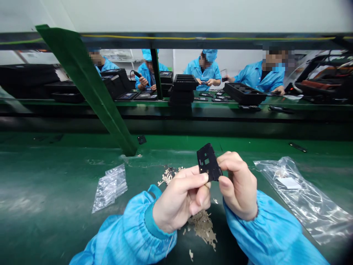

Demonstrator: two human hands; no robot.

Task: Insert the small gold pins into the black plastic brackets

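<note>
A thin black plate (pixel 209 162) with small square cut-outs is held up, tilted, above the green table. My left hand (pixel 183 195) pinches its lower left edge between thumb and fingers. At its right edge, my right hand (pixel 238 182) has its thumb and fingers bent close together against the plate; whether it grips the edge or only touches it is hard to tell. Beneath my hands lies a pile of small tan flat pieces (pixel 204 228). Silvery small parts (pixel 167 176) lie behind my left hand, partly hidden by it.
Clear plastic bags lie at left (pixel 110 186) and right (pixel 300 195). A slanted green post (pixel 91 88) meets the table ahead. Small black parts (pixel 141 140) lie farther back. Beyond a ledge, several people in blue work among black trays (pixel 244 94).
</note>
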